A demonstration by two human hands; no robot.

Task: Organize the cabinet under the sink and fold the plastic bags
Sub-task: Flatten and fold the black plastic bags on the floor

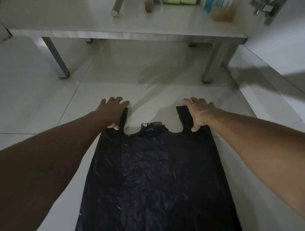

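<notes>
Black plastic lay nearest: the bag (155, 173) was spread flat on the tiled floor (41, 115), its crinkled body running out of the bottom of the view and its two handles pointing away from the person. Laid out like that, it looked ready for smoothing before a first fold, and no fold showed in it yet.

Both hands pressed down where the handles left the body. The left hand (111, 113) lay palm-down on the left handle (124, 117), fingers straight and slightly spread, fingertips past the handle's end on the tile, thumb at its root. The right hand (200, 113) matched it on the right handle (184, 115), fingers likewise flat and apart, thumb tip on the bag's shoulder. Neither hand gripped anything; the flat press probably served to pin the thin film and push air out. Between the thumbs a small flap (151, 124) of the bag's mouth stood slightly rumpled.

Beyond the fingertips was bare tile, then a low metal shelf (128, 35) on legs. On it, blurred, stood sponges (179, 1) and a bottle (222, 14); what else was there I could not tell.
</notes>
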